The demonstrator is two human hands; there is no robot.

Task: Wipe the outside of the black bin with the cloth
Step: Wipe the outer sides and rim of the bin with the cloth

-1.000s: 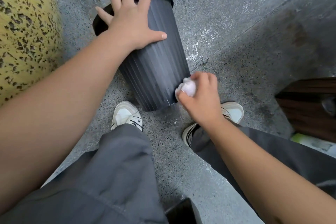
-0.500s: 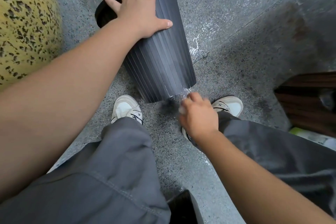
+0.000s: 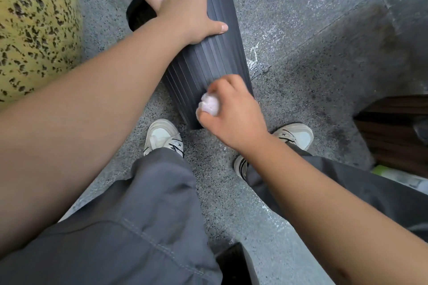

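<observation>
- Your right hand (image 3: 234, 114) grips the balled cloth (image 3: 210, 104), pressing it to the black bin (image 3: 215, 62) low on its ribbed side; half a second ago it was down off the bin's base.
- Your left hand (image 3: 183, 4) lies flat, fingers spread, on the bin above that grip, as before.
- Cloth mostly hidden in your fist; left fingertips cut off at the frame's top.

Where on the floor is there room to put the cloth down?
Bare floor lies right of the black bin, up to the dark wooden furniture. It is crowded near the shoes and between the bin and the yellow speckled object.
</observation>
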